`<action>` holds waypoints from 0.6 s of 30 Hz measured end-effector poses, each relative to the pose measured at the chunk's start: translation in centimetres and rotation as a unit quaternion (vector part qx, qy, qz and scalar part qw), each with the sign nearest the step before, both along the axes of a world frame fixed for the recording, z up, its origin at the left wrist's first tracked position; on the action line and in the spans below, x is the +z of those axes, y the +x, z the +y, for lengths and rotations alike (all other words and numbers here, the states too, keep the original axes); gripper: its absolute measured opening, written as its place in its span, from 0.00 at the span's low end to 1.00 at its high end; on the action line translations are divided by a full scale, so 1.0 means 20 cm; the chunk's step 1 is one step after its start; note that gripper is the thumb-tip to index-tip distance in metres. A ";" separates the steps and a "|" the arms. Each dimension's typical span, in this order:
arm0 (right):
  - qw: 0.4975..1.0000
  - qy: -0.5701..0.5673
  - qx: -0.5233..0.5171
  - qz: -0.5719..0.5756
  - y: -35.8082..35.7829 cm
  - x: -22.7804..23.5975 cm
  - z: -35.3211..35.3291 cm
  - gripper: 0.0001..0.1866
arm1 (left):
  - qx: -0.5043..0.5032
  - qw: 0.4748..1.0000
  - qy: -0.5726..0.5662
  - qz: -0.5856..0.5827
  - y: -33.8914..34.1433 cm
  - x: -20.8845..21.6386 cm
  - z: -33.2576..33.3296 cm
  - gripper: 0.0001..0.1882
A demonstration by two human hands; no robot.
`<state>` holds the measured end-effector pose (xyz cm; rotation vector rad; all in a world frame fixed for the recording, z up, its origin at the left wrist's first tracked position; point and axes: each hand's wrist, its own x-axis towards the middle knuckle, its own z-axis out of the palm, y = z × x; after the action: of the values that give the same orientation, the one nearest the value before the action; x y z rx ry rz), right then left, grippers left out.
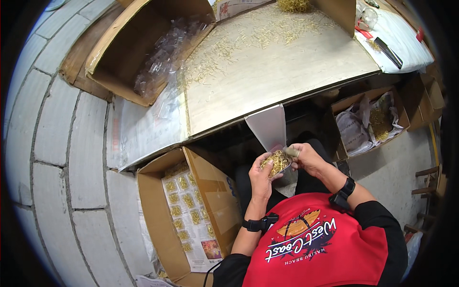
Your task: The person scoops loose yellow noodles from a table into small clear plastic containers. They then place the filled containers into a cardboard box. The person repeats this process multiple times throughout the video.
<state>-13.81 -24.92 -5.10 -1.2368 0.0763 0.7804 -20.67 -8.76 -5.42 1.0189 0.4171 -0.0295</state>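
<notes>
We note L hand (263, 173) clamped on clear pack (277, 162) of gold bits, just rt of & below frame ctr. R hand (308, 160), w/ finger cover (291, 151), at pack's upper rt edge; fingers bent, but we can't tell if gripping or only touching. We see loose bits (260, 33) strewn on table (287, 71), upper ctr; clear cases (167, 60) in box (112, 55), upper L; filled packs (195, 217) in carton (210, 191), lower L.
</notes>
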 end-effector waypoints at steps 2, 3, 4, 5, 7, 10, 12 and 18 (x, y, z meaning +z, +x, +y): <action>0.997 0.041 -0.050 0.046 0.00 0.05 0.00 0.11 | 0.015 1.000 -0.010 0.001 0.01 -0.01 0.01 0.14; 0.998 0.036 -0.046 0.039 -0.01 0.04 -0.01 0.11 | 0.019 1.000 -0.009 0.003 0.01 -0.02 0.01 0.14; 0.998 0.031 -0.041 0.031 -0.01 0.04 -0.01 0.11 | 0.023 1.000 -0.009 0.004 0.01 -0.02 0.01 0.14; 0.999 0.026 -0.037 0.024 -0.01 0.04 -0.01 0.11 | 0.012 1.000 -0.004 0.007 0.01 -0.01 0.00 0.14; 0.999 0.005 -0.031 0.009 -0.02 -0.01 -0.01 0.11 | -0.012 1.000 0.003 0.013 0.01 0.01 -0.01 0.14; 0.998 -0.030 0.002 -0.047 -0.01 -0.06 -0.01 0.12 | -0.031 0.999 0.011 0.016 0.00 0.01 -0.01 0.14; 0.996 -0.050 0.039 -0.059 0.00 -0.06 -0.02 0.12 | -0.064 0.998 0.016 0.013 0.00 -0.01 0.01 0.14; 0.998 -0.033 0.041 0.016 0.02 -0.05 -0.04 0.13 | -0.080 0.997 0.001 0.020 0.00 -0.01 0.02 0.14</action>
<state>-13.37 -25.79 -6.05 -1.2969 0.0770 0.8749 -20.71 -8.39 -5.70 1.0534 0.3714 -0.1929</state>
